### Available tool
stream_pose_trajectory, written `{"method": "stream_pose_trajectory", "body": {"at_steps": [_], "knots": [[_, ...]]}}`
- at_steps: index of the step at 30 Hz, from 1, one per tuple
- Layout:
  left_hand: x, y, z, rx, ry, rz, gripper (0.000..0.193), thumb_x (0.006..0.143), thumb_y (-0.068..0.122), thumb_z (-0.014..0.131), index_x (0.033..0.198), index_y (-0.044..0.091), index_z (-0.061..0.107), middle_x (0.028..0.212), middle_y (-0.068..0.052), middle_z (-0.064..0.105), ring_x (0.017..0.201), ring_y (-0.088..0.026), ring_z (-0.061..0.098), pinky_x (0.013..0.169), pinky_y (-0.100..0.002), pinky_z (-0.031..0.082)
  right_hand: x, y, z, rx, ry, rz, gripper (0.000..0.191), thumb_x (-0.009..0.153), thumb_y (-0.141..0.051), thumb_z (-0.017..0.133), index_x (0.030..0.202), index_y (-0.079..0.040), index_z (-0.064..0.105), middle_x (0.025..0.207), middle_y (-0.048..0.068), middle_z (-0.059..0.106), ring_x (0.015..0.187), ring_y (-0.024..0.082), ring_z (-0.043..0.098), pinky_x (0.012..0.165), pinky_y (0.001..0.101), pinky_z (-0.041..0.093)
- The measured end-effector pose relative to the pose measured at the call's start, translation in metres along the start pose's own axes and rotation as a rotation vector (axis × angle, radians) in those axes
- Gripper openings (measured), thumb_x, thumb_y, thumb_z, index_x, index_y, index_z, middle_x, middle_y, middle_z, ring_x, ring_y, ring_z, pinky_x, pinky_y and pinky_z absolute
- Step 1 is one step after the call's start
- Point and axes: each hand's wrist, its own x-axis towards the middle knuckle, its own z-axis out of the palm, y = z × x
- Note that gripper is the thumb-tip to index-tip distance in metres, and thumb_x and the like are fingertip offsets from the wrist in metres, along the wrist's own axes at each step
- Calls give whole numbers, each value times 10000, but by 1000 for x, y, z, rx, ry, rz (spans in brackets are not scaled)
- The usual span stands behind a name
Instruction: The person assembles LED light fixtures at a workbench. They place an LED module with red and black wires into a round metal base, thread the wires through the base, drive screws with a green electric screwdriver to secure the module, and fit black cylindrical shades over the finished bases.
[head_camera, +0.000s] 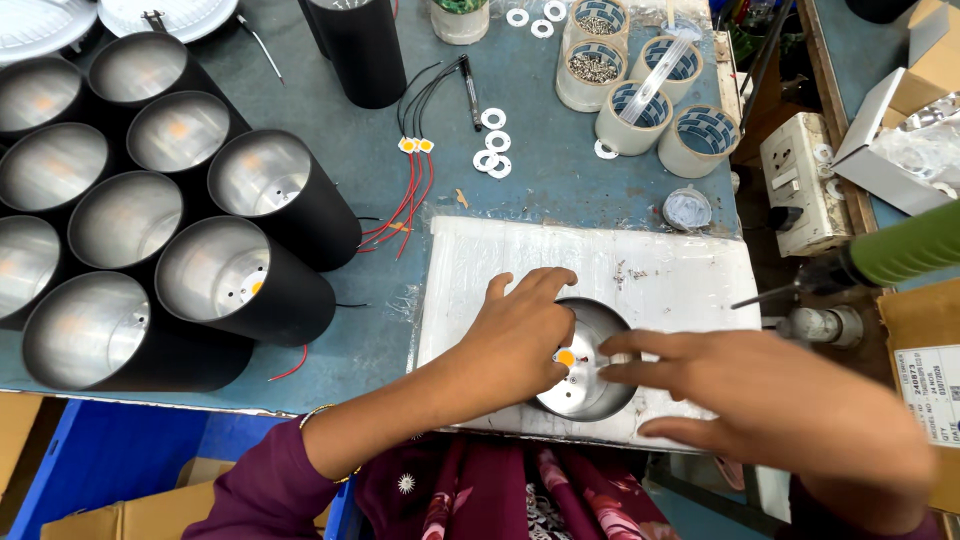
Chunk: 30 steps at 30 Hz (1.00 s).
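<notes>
A black cylinder lamp housing with a shiny metal inside (600, 390) stands open-end up on a white foam pad (660, 270) at the table's near edge. My left hand (520, 335) grips its rim from the left, fingers curled over the edge. A small orange-yellow LED chip (565, 357) sits inside it. My right hand (770, 400) reaches in from the right, with thumb and forefinger pinched together just over the housing's middle; what they pinch is too small to tell.
Several black lamp housings (200, 230) crowd the left of the blue table. Wired LED chips (415, 146), white washers (494, 140), tape rolls holding screws (640, 80), a socket box (800, 180) and a green-handled power screwdriver (900, 250) lie behind and right.
</notes>
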Motion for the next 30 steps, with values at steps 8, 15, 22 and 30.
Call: {"method": "stream_pose_trajectory", "body": {"at_steps": [8,15,22,30], "knots": [[-2,2,5,66,59,18,229,659,110,794,833,-16,714,1403,-245,510,1402,-367,406,1057,-659,306,24,4,37,-39,43,-2,628,812,-319,740,1392,-117,610,1411,-3,627,1062,301,674,839,444,537],[12,13,6,178,-38,19,197,598,90,797,765,-3,747,1381,-260,488,1395,-417,362,1039,-713,275,35,-10,25,-49,-67,71,607,806,-471,755,1274,-97,659,1301,24,658,1014,309,677,821,451,527],[13,13,6,166,-6,60,210,607,86,792,792,-4,752,1256,-244,557,1291,-436,476,995,-650,351,30,-11,20,-41,-42,74,671,795,-526,738,1295,-88,645,1304,29,649,991,324,674,815,460,525],[12,11,3,270,-176,-66,212,605,41,761,813,4,745,1141,-209,578,1139,-414,547,992,-613,370,32,-7,22,56,27,36,721,716,-537,752,1267,-80,672,1324,30,649,1018,353,667,782,468,517]]}}
